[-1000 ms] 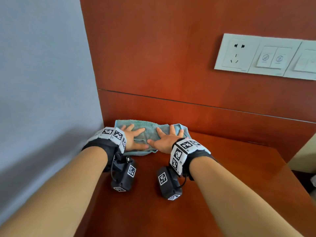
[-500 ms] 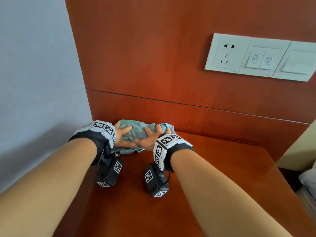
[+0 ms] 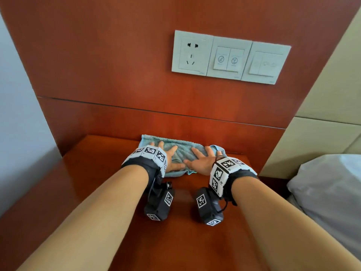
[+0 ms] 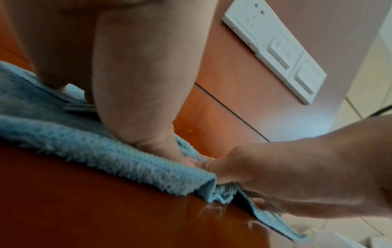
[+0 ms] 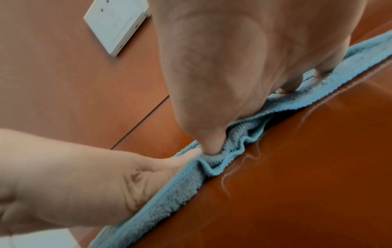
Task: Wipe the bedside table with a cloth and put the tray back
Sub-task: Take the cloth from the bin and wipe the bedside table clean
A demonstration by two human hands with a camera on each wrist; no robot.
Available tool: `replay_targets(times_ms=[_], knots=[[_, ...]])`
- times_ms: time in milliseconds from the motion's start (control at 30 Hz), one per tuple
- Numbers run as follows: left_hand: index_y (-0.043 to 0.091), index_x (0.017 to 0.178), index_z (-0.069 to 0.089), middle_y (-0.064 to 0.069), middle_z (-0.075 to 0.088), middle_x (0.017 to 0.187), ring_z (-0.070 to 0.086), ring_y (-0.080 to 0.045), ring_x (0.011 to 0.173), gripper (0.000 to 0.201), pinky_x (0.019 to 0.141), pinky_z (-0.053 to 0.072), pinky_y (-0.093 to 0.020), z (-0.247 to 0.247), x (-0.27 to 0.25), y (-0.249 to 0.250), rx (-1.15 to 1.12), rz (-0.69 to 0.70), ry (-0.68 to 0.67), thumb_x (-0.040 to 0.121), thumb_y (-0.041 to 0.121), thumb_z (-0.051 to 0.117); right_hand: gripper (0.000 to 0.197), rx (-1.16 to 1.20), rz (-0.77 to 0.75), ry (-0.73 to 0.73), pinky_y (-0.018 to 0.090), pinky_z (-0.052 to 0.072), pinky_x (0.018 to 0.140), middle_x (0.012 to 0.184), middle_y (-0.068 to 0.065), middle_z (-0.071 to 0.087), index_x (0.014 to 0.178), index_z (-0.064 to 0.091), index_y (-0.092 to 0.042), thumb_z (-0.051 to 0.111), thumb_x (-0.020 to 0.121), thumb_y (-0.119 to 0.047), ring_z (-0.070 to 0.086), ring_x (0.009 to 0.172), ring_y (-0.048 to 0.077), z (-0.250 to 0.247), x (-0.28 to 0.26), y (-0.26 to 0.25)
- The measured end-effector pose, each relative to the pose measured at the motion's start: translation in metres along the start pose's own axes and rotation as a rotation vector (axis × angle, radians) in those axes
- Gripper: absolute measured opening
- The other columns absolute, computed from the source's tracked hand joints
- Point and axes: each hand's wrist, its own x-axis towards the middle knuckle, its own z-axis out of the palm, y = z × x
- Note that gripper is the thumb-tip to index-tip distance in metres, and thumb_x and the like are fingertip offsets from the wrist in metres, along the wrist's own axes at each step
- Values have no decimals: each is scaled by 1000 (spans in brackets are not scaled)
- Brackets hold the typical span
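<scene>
A light blue terry cloth (image 3: 181,150) lies along the back edge of the red-brown bedside table (image 3: 109,182), against the wood wall panel. My left hand (image 3: 172,157) and right hand (image 3: 199,161) lie flat on it side by side, fingers spread and pressing down, thumbs almost touching. In the left wrist view my left hand (image 4: 137,75) presses the cloth (image 4: 95,151), with the right hand (image 4: 307,176) beside it. In the right wrist view my right hand (image 5: 222,67) bunches the cloth (image 5: 180,184) slightly at the thumb, and wet streaks show on the tabletop. No tray is in view.
A white socket and switch panel (image 3: 230,57) is set in the wood wall panel above the table. White bedding (image 3: 328,192) and a beige padded headboard (image 3: 322,133) lie to the right. A grey wall (image 3: 15,124) borders the table's left side.
Both hands have slid the cloth to the right along the back edge, away from the left corner by the grey wall. The hands stay flat on it.
</scene>
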Motion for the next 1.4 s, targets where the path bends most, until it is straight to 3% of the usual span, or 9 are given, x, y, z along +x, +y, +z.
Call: replay_targets(times_ms=[167,267,333,400,667,1000,1400], knots=[[41,151,-8,-7,-12,162,-11,-38,148,93,116,5,-63,4,9,66,-29,33,20,76,85,27,74,36,-8,12,55,-6,116,162,-9,-15,149,3,-52,33,85,-75,-20,147,30,-9,8,69],[42,151,-7,-7,-12,162,-11,-40,147,94,114,6,-66,5,9,96,-32,52,25,75,86,27,69,45,-75,-1,51,-7,119,162,-9,-12,151,9,-49,37,90,-67,-19,148,24,-13,14,99],[42,150,-7,-6,-11,163,-10,-41,147,94,113,7,-67,7,10,111,-29,72,38,74,86,27,65,54,-152,3,49,-3,121,163,-2,-9,153,11,-39,38,97,-55,-14,149,26,-14,13,113],[42,150,-7,-6,-11,163,-11,-41,147,93,114,7,-66,6,11,117,-29,84,42,76,85,28,62,57,-187,26,47,1,121,163,3,-8,154,10,-32,38,100,-46,-9,150,29,-14,11,120],[47,148,-10,-5,-13,162,-13,-40,147,88,115,6,-64,17,-8,117,-43,102,29,77,84,28,63,-79,-147,28,54,5,120,163,9,-9,155,5,-31,32,100,-48,-7,149,36,-7,-5,116],[47,148,-10,-4,-16,162,-16,-39,147,86,117,4,-62,45,-101,116,-21,158,-17,80,80,30,63,-54,-159,37,55,3,119,162,9,-12,155,5,-31,32,101,-49,-10,148,36,38,-94,128],[47,149,-8,-1,-13,162,-14,-34,149,80,115,2,-65,97,-226,110,8,180,43,83,79,23,63,16,-165,72,52,2,120,163,8,-11,155,6,-31,33,100,-49,-10,149,35,98,-215,132]])
